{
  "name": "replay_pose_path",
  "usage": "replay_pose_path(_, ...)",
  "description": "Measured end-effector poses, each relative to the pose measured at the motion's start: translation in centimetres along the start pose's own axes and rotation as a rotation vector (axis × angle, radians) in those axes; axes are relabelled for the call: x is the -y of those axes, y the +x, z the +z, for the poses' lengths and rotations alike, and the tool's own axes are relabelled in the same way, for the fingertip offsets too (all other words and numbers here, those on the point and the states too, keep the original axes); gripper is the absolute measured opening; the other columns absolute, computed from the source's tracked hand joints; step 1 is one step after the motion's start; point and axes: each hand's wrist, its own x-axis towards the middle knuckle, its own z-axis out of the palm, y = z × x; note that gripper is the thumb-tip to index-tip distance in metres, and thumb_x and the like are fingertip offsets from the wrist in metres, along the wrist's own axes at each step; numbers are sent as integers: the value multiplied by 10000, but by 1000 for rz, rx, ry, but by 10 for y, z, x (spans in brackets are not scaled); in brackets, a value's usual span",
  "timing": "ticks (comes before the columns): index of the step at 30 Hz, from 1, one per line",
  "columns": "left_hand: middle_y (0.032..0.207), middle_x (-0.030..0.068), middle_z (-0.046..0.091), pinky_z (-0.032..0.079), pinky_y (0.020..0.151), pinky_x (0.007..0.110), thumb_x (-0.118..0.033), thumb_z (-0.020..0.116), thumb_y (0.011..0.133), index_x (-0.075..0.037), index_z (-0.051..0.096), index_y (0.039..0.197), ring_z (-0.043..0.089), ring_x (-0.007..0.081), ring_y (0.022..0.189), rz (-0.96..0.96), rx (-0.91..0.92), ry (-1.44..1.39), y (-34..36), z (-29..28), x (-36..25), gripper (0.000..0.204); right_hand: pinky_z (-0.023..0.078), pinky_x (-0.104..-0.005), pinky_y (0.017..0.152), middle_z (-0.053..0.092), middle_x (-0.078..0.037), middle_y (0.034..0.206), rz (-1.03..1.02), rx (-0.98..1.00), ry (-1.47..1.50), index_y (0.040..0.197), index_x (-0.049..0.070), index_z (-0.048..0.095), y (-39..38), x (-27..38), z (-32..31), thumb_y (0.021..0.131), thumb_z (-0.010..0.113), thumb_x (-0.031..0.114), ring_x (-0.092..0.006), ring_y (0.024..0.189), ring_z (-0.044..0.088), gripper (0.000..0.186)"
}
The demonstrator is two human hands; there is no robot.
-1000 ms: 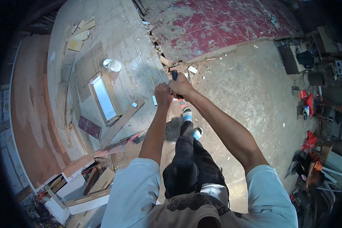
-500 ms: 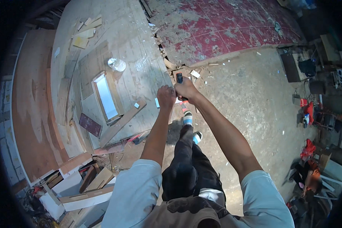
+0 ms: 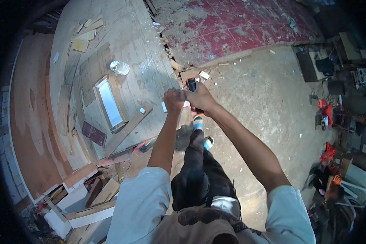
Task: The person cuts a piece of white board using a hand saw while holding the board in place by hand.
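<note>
Holds an elongated black-and-orange handheld tool [image 3: 191, 83] in the closed bare right hand [image 3: 200, 98], just off the right edge of a pale wooden counter [image 3: 144, 34], and rests the curled left hand [image 3: 174, 99] alongside, seemingly for steadiness, perhaps pinching something too hidden to tell.

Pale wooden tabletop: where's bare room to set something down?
The tabletop is mostly free right of the yellowish wood offcuts and beyond the shiny rounded container; crowded nearer, around the white-bottomed wooden frame and dark-red rectangular board.
</note>
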Motion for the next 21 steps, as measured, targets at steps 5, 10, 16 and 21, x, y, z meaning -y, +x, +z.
replay_pose_path(5,678,62,533,430,636,378,-224,664,627,-98,589,610,542,242,715,22,87,-53,10,10,-17,148,360,-296,342,540,-92,531,53,-42,-89,660,-24,550,92,-71,-6,762,489,16,-150,386,482,126)
replay_pose_path(10,694,73,541,437,652,382,-171,632,633,-81,580,603,547,251,734,-9,60,-90,3,3,-8,108,353,-301,336,487,-77,517,54,-90,-18,664,-8,490,45,-29,5,772,480,32,-140,391,448,115)
replay_pose_path(16,631,84,528,436,625,387,-163,594,663,-76,564,564,549,252,691,-33,4,-104,5,3,-9,135,359,-292,344,437,-42,539,75,69,122,799,8,463,-27,45,-15,805,475,63,-109,394,424,56)
replay_pose_path(21,635,75,529,430,612,371,-192,605,667,-87,572,572,545,239,687,28,29,-23,2,9,-7,146,353,-295,351,479,-33,548,-34,-72,32,791,-4,514,12,-24,-6,782,495,49,-122,385,441,56)
